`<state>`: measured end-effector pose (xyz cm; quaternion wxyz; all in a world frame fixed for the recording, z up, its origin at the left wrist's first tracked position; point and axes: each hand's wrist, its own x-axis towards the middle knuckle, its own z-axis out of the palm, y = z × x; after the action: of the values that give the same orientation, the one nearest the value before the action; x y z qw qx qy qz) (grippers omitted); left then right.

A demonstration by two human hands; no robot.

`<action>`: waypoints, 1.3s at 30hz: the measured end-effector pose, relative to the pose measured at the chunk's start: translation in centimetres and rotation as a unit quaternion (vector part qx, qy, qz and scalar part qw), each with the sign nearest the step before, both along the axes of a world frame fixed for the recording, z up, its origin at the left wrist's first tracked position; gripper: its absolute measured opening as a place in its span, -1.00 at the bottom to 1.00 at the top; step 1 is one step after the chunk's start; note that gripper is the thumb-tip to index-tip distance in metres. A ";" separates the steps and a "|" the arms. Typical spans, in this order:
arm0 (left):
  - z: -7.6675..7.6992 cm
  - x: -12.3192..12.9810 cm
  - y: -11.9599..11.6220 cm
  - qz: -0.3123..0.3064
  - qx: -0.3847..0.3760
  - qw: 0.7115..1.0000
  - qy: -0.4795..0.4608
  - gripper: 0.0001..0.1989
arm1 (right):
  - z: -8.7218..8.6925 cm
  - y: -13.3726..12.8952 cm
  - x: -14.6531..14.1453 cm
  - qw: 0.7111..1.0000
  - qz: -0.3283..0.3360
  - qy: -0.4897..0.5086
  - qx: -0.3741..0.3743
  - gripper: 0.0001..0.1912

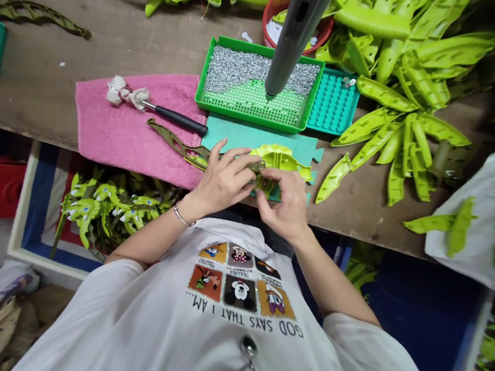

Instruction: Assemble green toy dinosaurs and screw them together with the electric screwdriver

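**Brace the part (pixel 264 182) over the mat (pixel 236 129)**

The part is at the mat's near edge, between both hands. The right hand's (pixel 287 205) grip is narrow, thumb and finger at the part; whether the left hand's (pixel 225 180) grip pinches or only presses, I cannot tell. Best keep the olive strip (pixel 168 135) level and press evenly, fingertips clear of the seams.

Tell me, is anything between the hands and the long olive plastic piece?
Nothing visible is in the way. The left hand lies over the long olive plastic piece, with the right hand close by. The grey rod-shaped tool hangs farther off, over the green plastic tray.
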<state>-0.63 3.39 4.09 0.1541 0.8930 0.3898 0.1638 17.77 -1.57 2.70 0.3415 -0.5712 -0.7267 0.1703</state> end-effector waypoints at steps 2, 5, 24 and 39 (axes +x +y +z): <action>-0.2 0.2 0.1 0.003 -0.010 1.000 -0.005 -0.87 | -0.1 0.1 0.1 1.000 -0.006 -0.019 -0.016 -0.80; -0.5 0.4 0.3 -0.002 -0.021 1.000 -0.008 -0.88 | -0.6 -0.1 0.4 0.999 -0.025 -0.029 -0.005 -0.84; -2.3 0.5 0.3 0.005 -0.025 0.998 -0.052 -0.85 | -2.2 -0.2 -0.1 0.992 -0.067 -0.071 0.085 -0.80; -4.7 -0.8 -3.0 -0.053 0.116 0.992 0.020 -0.69 | -1.4 -1.8 1.1 0.997 -0.055 -0.049 0.040 -0.82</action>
<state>-1.46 0.43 -0.57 0.0503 0.9273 0.3235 0.1817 18.88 -3.36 1.29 0.3367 -0.6036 -0.7165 0.0940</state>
